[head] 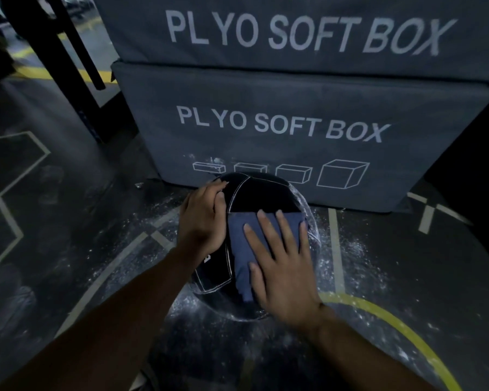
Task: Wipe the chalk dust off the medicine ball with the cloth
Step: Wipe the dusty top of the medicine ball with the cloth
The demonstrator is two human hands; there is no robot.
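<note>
- Both hands were on the ball. The right hand [283,266] lay flat with its fingers straight and spread, pressing the cloth [242,249] onto the top of the ball.
- The left hand [202,218] rested on the left side of the ball with its fingers bent over the curve, steadying it. It held nothing else.
- The ball [261,197] was black with pale seams. It sat on the floor [68,221], right in front of the lower soft box [294,128].
- The blue cloth covered the near top part of the ball, under the right hand.
- The top of the ball that showed looked dark and mostly clean. White dust [312,221] still clung to the right edge and the low front edge, so I think the job was partly done. Those edges, and the underside that I could not see, were likely left to wipe.
- White dust was also scattered on the floor all around the ball, mostly to the right.
- A second soft box [294,32] sat on top of the first. The boxes stood very close behind the ball and could make the far side hard to reach.
- A yellow line [384,314] curved over the floor near the right arm. A dark metal frame [76,52] stood far off to the left.
</note>
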